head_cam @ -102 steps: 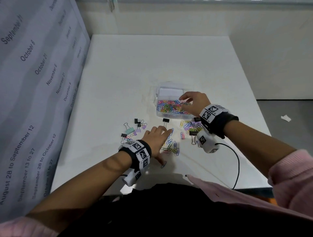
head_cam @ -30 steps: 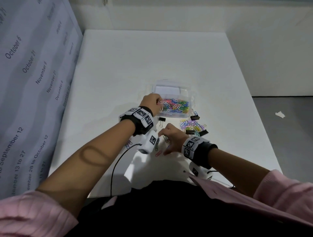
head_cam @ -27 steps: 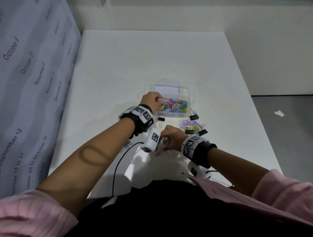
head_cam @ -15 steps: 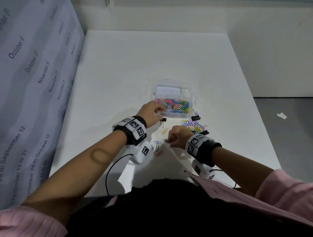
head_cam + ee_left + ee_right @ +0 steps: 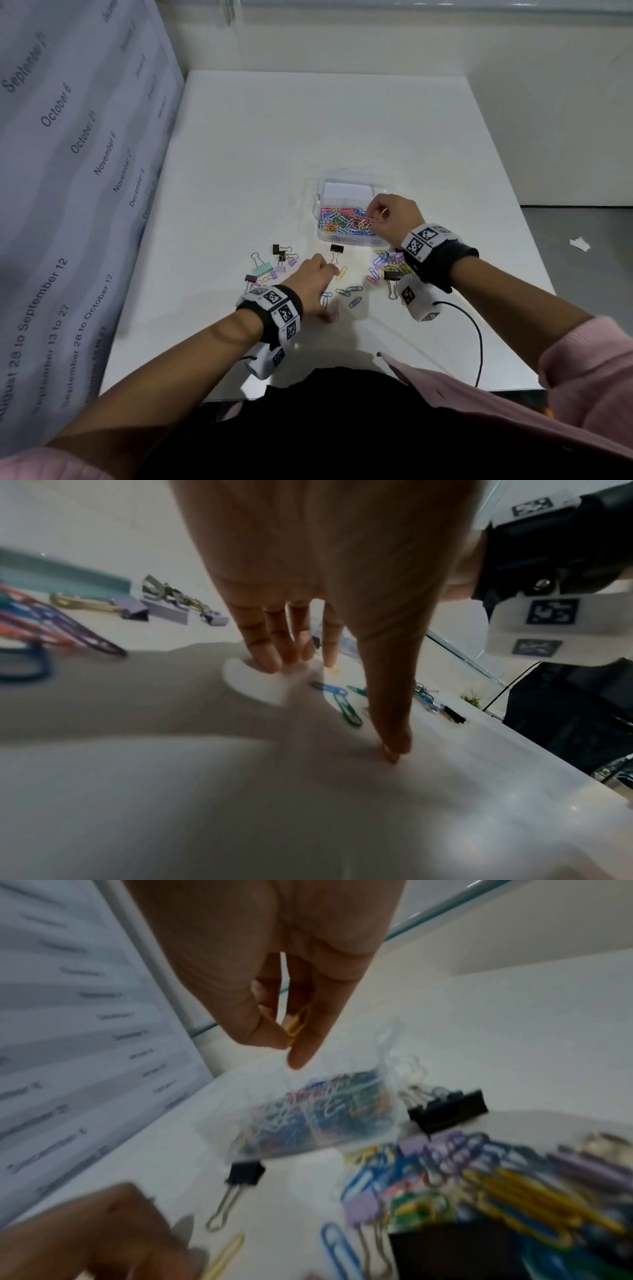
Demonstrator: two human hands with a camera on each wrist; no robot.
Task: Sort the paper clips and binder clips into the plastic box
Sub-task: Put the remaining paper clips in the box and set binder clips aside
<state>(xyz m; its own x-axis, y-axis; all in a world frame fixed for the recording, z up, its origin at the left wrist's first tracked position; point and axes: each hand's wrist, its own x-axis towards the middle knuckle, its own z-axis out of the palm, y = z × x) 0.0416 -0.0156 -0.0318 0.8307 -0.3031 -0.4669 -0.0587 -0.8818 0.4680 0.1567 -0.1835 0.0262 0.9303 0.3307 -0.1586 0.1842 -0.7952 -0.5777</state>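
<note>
— Right hand [image 5: 390, 219]? Over the plastic box [image 5: 346, 241], pinching a yellow paper clip [image 5: 296, 1026] above the colourful heap.
— Left hand [image 5: 310, 282]? Flat on the white table [image 5: 308, 130], fingers straight, grasping nothing, among loose paper clips [image 5: 352, 291].
— Binder clips [image 5: 274, 265]? Scattered on the table, near the box.

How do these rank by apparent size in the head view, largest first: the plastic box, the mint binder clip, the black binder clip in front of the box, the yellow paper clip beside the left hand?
1. plastic box
2. mint binder clip
3. black binder clip, slightly smaller
4. yellow paper clip
</note>
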